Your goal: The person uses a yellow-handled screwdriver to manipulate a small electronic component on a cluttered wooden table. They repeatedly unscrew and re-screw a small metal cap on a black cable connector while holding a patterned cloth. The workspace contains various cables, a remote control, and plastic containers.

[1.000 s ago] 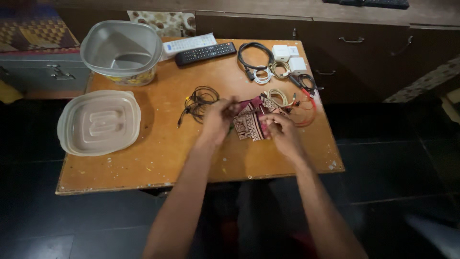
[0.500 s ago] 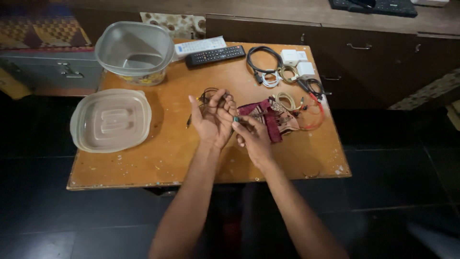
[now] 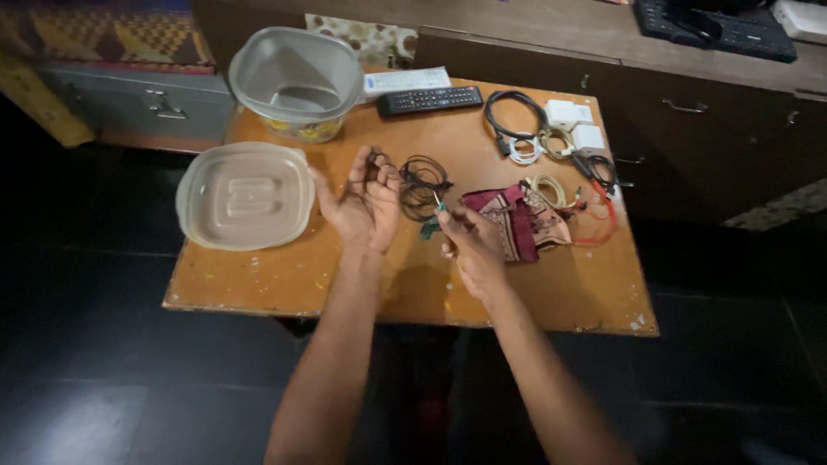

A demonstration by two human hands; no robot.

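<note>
Person stands at a small wooden desk (image 3: 258,288), both arms out over it. Left hand (image 3: 366,202) is palm-up, fingers curled round one side of a thin black cable coil (image 3: 419,185); the rest of the loops hang just beside the fingertips, above the desk's middle. Right hand (image 3: 469,245) is pinched together on a small greenish end piece (image 3: 431,226), prob. the plug or tip of that cable, tho too small to tell for sure.

The coil looks light and floppy, thin wire w/ no stiffness, so I'd judge it springs loose and tangles if only one strand is held. Best grip is across the whole bundle of loops, not at the plug, where the joint is likely the weak spot.

Just right of the hands lies a patterned maroon cloth pouch (image 3: 517,220), then a red wire (image 3: 599,228) and cream-coloured cords (image 3: 544,185). Farther back: a thick black cable (image 3: 508,116), white chargers (image 3: 575,120), a remote (image 3: 429,100). Left side has a clear tub (image 3: 297,82) and its lid (image 3: 245,195), well apart from the coil.
</note>
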